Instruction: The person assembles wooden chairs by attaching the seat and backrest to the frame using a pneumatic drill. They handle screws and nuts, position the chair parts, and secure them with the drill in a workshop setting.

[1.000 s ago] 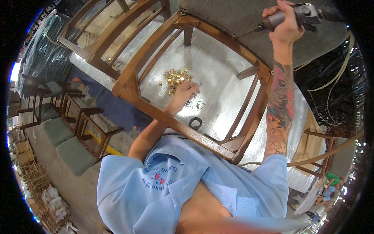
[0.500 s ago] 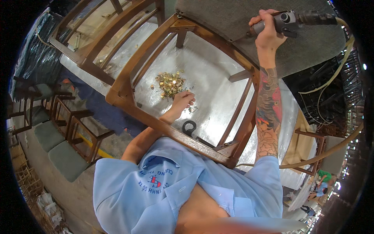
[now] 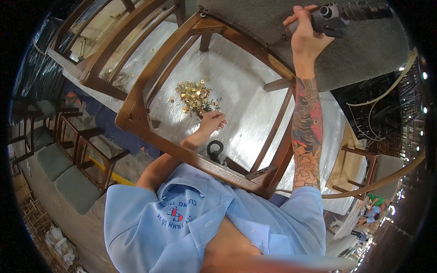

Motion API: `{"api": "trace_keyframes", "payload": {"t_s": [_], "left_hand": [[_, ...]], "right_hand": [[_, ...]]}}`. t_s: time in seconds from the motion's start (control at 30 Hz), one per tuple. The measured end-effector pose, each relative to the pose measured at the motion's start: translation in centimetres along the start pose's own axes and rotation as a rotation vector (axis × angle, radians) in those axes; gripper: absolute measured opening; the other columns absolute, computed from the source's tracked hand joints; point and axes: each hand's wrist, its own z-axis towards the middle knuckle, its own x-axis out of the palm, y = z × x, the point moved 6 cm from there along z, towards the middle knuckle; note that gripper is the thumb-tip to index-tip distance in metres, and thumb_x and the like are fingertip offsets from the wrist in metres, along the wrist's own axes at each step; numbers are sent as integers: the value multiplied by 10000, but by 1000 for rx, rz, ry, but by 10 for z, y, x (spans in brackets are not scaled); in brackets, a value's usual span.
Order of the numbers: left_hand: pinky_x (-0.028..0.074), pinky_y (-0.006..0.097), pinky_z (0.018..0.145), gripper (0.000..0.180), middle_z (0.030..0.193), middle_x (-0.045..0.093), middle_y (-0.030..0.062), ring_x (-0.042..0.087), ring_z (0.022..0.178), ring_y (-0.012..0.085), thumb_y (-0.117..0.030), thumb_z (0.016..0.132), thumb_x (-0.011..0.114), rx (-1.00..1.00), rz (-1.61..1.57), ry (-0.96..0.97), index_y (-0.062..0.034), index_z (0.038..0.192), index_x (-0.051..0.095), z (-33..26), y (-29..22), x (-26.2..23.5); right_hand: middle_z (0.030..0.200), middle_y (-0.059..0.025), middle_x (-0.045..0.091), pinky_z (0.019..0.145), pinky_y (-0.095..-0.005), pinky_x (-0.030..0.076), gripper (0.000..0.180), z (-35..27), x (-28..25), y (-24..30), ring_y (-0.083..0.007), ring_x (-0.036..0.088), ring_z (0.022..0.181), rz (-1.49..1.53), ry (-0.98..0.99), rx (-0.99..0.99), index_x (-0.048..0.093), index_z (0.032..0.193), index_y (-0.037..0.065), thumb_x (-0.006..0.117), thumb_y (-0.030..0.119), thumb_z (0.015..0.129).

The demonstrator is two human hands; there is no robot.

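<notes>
My right hand (image 3: 306, 45) is wrapped around a grey and black power screwdriver (image 3: 327, 19). Its thin bit points at the wooden rail of a brown chair frame (image 3: 136, 93), beside the dark grey upholstered panel (image 3: 364, 57); whether the tip touches cannot be made out. Through the open frame reaches my left hand (image 3: 210, 123), its fingers curled together at the near edge of a pile of brass-coloured fittings (image 3: 193, 96). Small dark screws (image 3: 210, 107) lie beside those fingers. What they hold, if anything, is too small to tell.
A black ring-shaped hook (image 3: 215, 148) lies by the frame's near rail. Another wooden chair frame (image 3: 102, 59) stands at the far left on the plastic-covered table. Grey-seated chairs (image 3: 77, 189) line the floor at left. A tan hose (image 3: 378, 188) runs along the right.
The whole view has shifted slightly. My left hand has drawn a little toward me, and more dark screws show beside the fittings. My right hand still grips the screwdriver near the same rail.
</notes>
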Motion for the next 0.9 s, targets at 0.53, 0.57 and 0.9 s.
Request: {"api": "trace_keyframes", "payload": {"t_s": [0.53,0.57,0.9], "left_hand": [[470,235,579,218,839,678,69,605,669,112,-188,914,638,-31,-14,-17,-4,1031,655,7,5,2],[472,236,581,218,839,677,68,606,671,112,-188,914,638,-34,-8,-15,-4,1030,655,8,4,1],[485,267,669,198,889,655,30,596,766,121,-243,929,635,9,-3,-13,-68,1019,656,-17,1,-17]], "right_hand": [[622,-2,514,478,-252,444,188,-6,8,5,-107,506,483,-23,-64,122,489,812,73,648,-23,836],[627,-6,520,480,-251,444,183,-6,5,4,-110,515,489,-32,-56,134,490,816,72,648,-20,838],[723,-84,662,574,-301,563,164,-12,-3,-4,-152,655,604,-96,10,114,608,926,-22,698,46,807]]}}
